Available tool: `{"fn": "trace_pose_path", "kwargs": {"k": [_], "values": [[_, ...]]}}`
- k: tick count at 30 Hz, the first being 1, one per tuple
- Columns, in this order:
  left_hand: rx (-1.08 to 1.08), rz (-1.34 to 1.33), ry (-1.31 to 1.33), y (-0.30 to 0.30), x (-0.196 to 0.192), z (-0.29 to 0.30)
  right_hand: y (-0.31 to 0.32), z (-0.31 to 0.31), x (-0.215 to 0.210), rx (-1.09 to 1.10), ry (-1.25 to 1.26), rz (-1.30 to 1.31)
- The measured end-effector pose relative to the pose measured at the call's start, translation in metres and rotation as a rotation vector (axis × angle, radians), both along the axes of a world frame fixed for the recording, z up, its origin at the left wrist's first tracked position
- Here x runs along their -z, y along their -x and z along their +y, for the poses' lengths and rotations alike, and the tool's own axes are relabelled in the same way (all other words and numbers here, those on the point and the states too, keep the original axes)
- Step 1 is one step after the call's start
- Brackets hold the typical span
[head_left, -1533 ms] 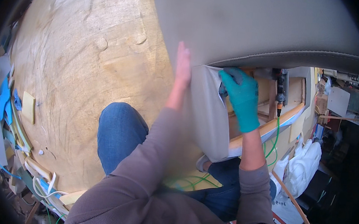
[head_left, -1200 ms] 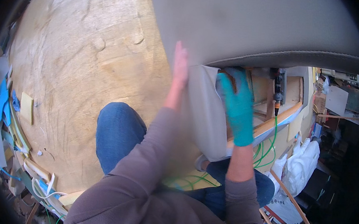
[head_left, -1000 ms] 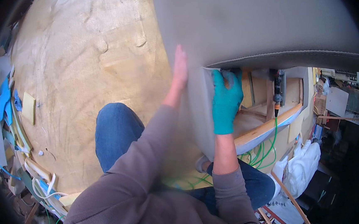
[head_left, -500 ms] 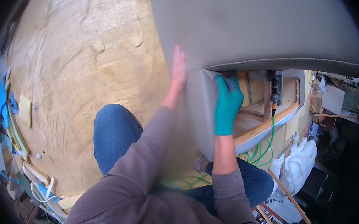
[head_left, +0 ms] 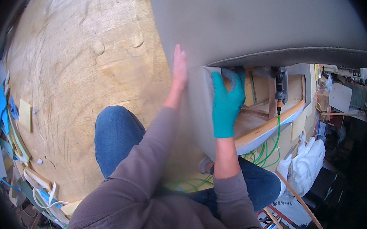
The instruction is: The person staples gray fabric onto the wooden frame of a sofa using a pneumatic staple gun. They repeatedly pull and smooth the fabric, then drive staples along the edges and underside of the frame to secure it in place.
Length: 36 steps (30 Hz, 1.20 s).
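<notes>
The bare left hand [head_left: 179,69], flat and gripping nothing, is beside the grey upholstered frame [head_left: 200,105], at whose open edge the gloved right hand [head_left: 227,102] curves, thumb and fingers parted, its hold unclear, then a black hosed tool [head_left: 280,88].

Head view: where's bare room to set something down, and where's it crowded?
Bare: the broad tan surface, between foam scraps on the left, the grey upholstered piece and left hand on the right, and the bent left knee below. Crowded: inside the wooden frame, with the gloved right hand at its left end and a black tool farther right.
</notes>
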<state>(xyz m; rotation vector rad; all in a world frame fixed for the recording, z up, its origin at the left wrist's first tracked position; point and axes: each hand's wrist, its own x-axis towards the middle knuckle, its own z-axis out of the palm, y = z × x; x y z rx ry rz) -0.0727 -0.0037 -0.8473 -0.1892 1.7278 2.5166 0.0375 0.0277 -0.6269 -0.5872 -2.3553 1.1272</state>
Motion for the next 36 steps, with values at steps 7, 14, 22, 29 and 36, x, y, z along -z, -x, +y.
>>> {"fn": "trace_pose_path", "kwargs": {"k": [7, 14, 22, 29, 36], "values": [[-0.012, 0.000, -0.005, 0.000, 0.001, 0.001, -0.006, 0.017, 0.003, 0.077, 0.232, -0.071], [-0.020, 0.000, -0.005, 0.000, 0.003, 0.001, -0.003, 0.028, 0.002, 0.019, 0.285, -0.097], [-0.019, 0.003, -0.011, -0.001, 0.003, 0.001, -0.015, 0.037, -0.005, -0.165, -0.392, -0.035], [-0.027, -0.003, -0.029, 0.000, 0.003, 0.000, 0.000, 0.059, -0.013, -0.330, -0.672, -0.147], [-0.030, -0.002, -0.038, 0.001, 0.004, 0.000, 0.009, 0.068, -0.010, -0.326, -0.447, -0.264]]}}
